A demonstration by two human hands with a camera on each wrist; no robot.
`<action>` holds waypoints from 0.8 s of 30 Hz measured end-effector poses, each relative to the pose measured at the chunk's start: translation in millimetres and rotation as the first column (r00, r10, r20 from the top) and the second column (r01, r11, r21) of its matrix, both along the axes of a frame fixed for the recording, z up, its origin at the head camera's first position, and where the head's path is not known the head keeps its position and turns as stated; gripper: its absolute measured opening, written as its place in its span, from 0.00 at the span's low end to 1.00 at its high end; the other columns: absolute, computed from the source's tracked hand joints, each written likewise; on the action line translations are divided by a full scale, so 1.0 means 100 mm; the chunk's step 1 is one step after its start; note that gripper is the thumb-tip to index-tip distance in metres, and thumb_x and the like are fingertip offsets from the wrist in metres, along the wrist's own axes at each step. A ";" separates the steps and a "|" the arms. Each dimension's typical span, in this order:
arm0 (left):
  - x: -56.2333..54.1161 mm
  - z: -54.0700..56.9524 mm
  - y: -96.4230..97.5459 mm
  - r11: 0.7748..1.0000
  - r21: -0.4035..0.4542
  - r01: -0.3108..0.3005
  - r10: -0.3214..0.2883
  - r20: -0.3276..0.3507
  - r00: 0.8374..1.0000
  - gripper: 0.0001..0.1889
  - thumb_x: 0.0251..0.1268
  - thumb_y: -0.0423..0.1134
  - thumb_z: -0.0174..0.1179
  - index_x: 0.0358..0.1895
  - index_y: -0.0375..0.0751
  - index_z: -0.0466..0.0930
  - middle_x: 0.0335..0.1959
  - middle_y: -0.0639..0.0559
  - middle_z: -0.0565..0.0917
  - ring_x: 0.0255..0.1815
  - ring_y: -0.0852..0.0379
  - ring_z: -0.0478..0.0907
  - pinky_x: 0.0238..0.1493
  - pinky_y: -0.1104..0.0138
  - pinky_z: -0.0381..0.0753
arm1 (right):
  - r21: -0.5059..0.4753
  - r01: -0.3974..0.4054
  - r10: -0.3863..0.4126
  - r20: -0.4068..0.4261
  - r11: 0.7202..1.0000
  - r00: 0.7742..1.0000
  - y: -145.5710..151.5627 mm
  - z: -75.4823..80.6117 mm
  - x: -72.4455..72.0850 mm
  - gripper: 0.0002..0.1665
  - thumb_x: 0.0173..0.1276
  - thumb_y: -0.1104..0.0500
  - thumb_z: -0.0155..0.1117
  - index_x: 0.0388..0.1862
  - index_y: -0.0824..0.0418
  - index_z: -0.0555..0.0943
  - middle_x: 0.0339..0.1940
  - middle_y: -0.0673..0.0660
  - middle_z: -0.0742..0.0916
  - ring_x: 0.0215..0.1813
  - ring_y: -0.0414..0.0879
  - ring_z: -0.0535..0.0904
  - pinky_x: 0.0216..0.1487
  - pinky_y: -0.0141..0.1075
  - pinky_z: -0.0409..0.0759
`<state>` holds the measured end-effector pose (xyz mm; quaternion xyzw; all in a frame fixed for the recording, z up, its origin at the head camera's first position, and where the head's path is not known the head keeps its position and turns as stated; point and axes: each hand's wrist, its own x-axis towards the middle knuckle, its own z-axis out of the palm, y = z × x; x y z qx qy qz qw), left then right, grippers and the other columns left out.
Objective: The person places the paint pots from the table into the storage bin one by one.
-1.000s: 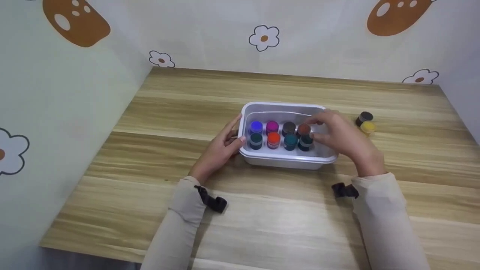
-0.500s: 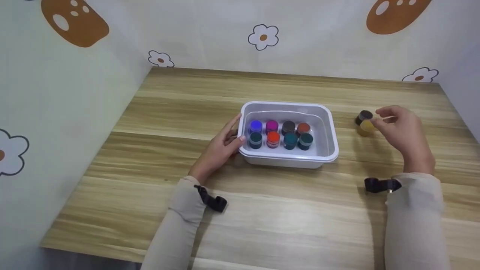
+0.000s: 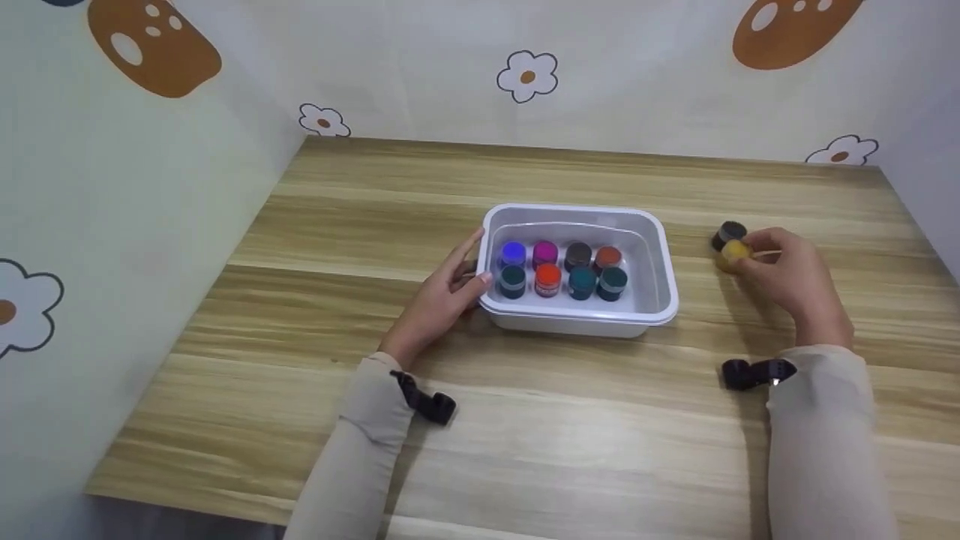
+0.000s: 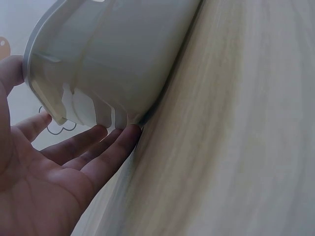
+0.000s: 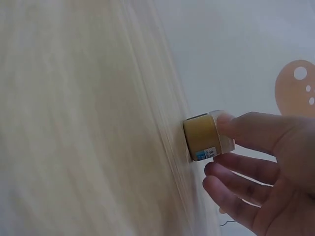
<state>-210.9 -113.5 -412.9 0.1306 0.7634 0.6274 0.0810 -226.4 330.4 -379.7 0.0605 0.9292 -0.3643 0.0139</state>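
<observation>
A white plastic tub (image 3: 577, 318) stands on the table with two rows of small paint jars inside, among them a blue jar (image 3: 514, 253), a red-orange jar (image 3: 547, 279) and a brown jar (image 3: 608, 259). My left hand (image 3: 439, 300) holds the tub's left end, thumb over the rim and fingers against the outer wall (image 4: 118, 64). To the right of the tub, my right hand (image 3: 791, 277) pinches a yellow paint jar (image 3: 734, 256) by its clear lid, as the right wrist view shows. The jar (image 5: 202, 137) is upright at the tabletop.
Just behind the yellow jar is a black paint jar (image 3: 728, 235). The wood-grain table (image 3: 570, 450) meets a wall (image 3: 420, 67) printed with flowers at its far edge. Black wrist straps (image 3: 431, 403) sit at both sleeve cuffs.
My right hand has left the brown and dark green jars in the tub, swung right and closed its fingertips on the yellow jar. My left hand stays on the tub.
</observation>
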 end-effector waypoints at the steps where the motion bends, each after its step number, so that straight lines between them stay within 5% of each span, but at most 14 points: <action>1: 0.00 -0.01 0.00 1.000 0.009 0.003 -0.003 -0.001 1.000 0.35 0.73 0.43 0.58 0.79 0.64 0.54 0.70 0.40 0.70 0.68 0.48 0.72 0.64 0.59 0.77 | 0.002 0.002 -0.002 -0.006 1.000 1.000 0.00 0.00 0.00 0.31 0.72 0.51 0.62 0.65 0.69 0.71 0.65 0.71 0.75 0.64 0.64 0.73 0.63 0.54 0.71; 7: 0.00 -0.02 0.01 0.999 0.050 0.015 -0.015 -0.002 1.000 0.35 0.73 0.40 0.57 0.79 0.59 0.54 0.68 0.37 0.73 0.67 0.47 0.74 0.62 0.60 0.79 | 0.028 0.027 -0.026 -0.025 0.999 0.999 -0.01 0.06 0.02 0.30 0.70 0.50 0.64 0.63 0.67 0.74 0.63 0.68 0.78 0.59 0.57 0.77 0.55 0.41 0.74; 13: 0.00 0.00 0.01 1.000 0.028 0.012 -0.012 -0.001 1.000 0.35 0.73 0.41 0.57 0.79 0.61 0.54 0.69 0.39 0.71 0.68 0.48 0.72 0.64 0.60 0.78 | 0.065 0.048 -0.038 -0.145 0.997 0.989 -0.19 0.35 0.09 0.26 0.70 0.51 0.63 0.60 0.66 0.78 0.58 0.66 0.82 0.52 0.48 0.78 0.35 0.19 0.72; 16: 0.01 0.01 0.01 1.000 0.013 0.006 -0.006 0.005 1.000 0.35 0.73 0.42 0.58 0.79 0.63 0.54 0.69 0.41 0.71 0.68 0.50 0.72 0.65 0.61 0.77 | 0.033 0.010 -0.003 -0.208 0.999 0.978 -0.39 0.50 0.13 0.25 0.69 0.51 0.65 0.59 0.65 0.79 0.56 0.65 0.83 0.53 0.50 0.79 0.34 0.16 0.73; 19: 0.01 0.02 0.01 1.000 0.006 -0.001 0.001 0.012 1.000 0.35 0.73 0.43 0.58 0.78 0.64 0.54 0.70 0.42 0.71 0.68 0.51 0.72 0.65 0.62 0.77 | 0.008 -0.077 0.076 -0.262 0.997 0.962 -0.67 0.61 0.15 0.22 0.68 0.54 0.68 0.56 0.64 0.81 0.54 0.63 0.84 0.51 0.50 0.81 0.38 0.17 0.78; 24: 0.00 0.01 0.01 1.000 -0.004 -0.006 0.006 0.025 1.000 0.35 0.73 0.44 0.58 0.78 0.67 0.54 0.70 0.41 0.71 0.68 0.50 0.72 0.64 0.60 0.77 | -0.019 -0.283 0.269 -0.257 0.959 0.928 -1.20 0.61 0.17 0.16 0.67 0.62 0.67 0.53 0.64 0.82 0.51 0.60 0.85 0.51 0.51 0.83 0.53 0.36 0.85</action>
